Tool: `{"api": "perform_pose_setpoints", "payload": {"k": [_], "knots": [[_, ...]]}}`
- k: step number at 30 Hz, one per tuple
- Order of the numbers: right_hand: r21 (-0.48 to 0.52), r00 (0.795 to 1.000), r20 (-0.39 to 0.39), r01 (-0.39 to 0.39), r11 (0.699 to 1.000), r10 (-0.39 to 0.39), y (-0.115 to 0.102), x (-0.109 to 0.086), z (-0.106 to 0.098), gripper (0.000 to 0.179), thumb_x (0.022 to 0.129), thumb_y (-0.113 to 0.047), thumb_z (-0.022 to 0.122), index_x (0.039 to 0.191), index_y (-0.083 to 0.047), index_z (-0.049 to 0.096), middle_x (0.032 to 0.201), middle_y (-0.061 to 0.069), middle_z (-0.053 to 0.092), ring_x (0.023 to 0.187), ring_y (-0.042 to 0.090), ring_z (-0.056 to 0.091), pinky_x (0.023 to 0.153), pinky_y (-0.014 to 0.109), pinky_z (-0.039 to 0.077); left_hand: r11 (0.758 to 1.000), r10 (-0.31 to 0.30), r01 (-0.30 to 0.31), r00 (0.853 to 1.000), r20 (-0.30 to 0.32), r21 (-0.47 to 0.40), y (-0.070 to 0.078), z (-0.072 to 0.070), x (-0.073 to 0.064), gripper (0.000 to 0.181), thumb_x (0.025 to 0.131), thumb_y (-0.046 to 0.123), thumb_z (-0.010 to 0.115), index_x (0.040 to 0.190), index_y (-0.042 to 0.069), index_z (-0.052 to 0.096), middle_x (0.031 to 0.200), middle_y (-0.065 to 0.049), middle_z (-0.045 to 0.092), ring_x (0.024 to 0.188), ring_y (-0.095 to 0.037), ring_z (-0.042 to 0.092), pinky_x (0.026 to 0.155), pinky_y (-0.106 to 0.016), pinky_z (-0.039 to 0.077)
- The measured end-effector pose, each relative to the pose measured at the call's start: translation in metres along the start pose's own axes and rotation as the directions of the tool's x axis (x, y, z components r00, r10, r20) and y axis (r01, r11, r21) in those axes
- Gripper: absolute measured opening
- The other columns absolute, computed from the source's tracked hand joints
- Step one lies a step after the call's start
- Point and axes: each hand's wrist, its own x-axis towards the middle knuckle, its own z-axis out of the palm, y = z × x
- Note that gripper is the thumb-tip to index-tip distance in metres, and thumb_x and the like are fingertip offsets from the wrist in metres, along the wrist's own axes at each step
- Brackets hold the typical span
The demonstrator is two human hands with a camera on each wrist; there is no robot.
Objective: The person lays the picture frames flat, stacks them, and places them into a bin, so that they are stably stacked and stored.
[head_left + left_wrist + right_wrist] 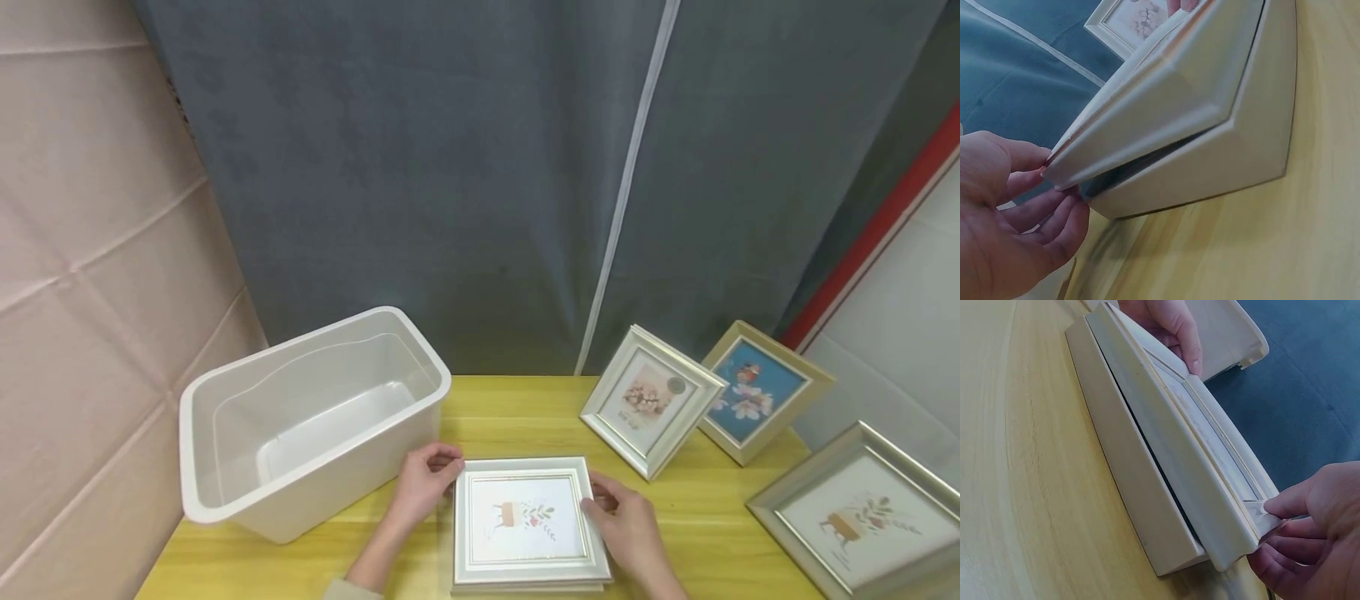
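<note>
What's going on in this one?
A person has both hands on a white picture frame with a plant print. The left hand and right hand pinch its far corners. It sits tilted over another frame lying on the wooden tabletop, with a gap between them. A white plastic bin stands to the left; to the right are a cream frame, a blue flower picture and a silver-edged frame.

Top picture frame [532,572] looks smooth, satiny, with shiny metallic-looking trim [528,477]; floral print [525,521] inside it looks like paper. Storage bin [360,475]: smooth plastic, slight sheen. Tabletop [712,533]: smooth wood grain, faintly glossy from where I stand. Curtain [405,183]: matt cloth. Pink wall covering [90,208]: creased matt fabric.
</note>
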Motion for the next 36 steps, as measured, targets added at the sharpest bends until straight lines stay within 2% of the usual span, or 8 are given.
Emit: {"api": "perform_pose_setpoints", "payload": {"k": [8,14,22,29,36], "knots": [[0.016,0.999,0.008,-0.033,0.999,0.032,0.006,-0.003,0.002,0.036,0.087,-0.001,0.075,0.122,0.007,0.069,0.097,0.011,0.076,0.088,0.021,0.071,0.076,0.028,0.058,1.0,-0.022,0.022,1.0,0.004,-0.019,-0.013,0.001,0.0,0.021,0.089,0.007,0.076,0.105,-0.006,0.071,0.094,-0.01,0.072,0.086,-0.019,0.067,0.073,-0.026,0.058],[0.069,0.998,0.042,-0.044,0.997,0.042,0.009,-0.003,0.005,0.036,0.09,-0.004,0.075,0.122,0.009,0.068,0.106,0.018,0.076,0.097,0.028,0.074,0.082,0.033,0.061,0.999,-0.041,0.041,0.999,-0.015,-0.001,-0.016,-0.001,-0.002,0.019,0.089,0.008,0.077,0.102,-0.004,0.072,0.092,-0.009,0.073,0.085,-0.019,0.067,0.072,-0.027,0.058],[0.021,0.997,0.055,-0.061,0.998,0.06,0.01,-0.003,0.001,0.036,0.091,-0.009,0.075,0.122,0.008,0.069,0.107,0.018,0.075,0.099,0.03,0.074,0.085,0.039,0.06,0.998,-0.045,0.043,0.999,0.029,0.055,-0.012,-0.003,-0.001,0.016,0.089,0.01,0.076,0.1,-0.001,0.073,0.09,-0.006,0.073,0.082,-0.017,0.067,0.072,-0.03,0.058],[0.028,0.995,0.058,-0.08,0.996,0.078,0.009,-0.005,0.0,0.033,0.092,-0.01,0.074,0.119,0.007,0.071,0.104,0.017,0.076,0.098,0.029,0.074,0.085,0.039,0.06,0.998,-0.058,0.059,0.995,0.079,-0.006,-0.014,-0.006,-0.001,0.017,0.09,0.007,0.074,0.102,-0.005,0.072,0.09,-0.008,0.072,0.08,-0.021,0.068,0.07,-0.036,0.061],[0.036,0.996,0.051,-0.081,0.996,0.079,0.008,-0.008,0.0,0.031,0.092,-0.009,0.072,0.117,0.009,0.071,0.104,0.019,0.076,0.099,0.031,0.074,0.085,0.039,0.06,0.998,-0.058,0.059,0.993,0.098,-0.008,-0.015,-0.006,0.0,0.017,0.09,0.007,0.074,0.102,-0.005,0.071,0.091,-0.008,0.072,0.081,-0.02,0.068,0.072,-0.035,0.061]]}}
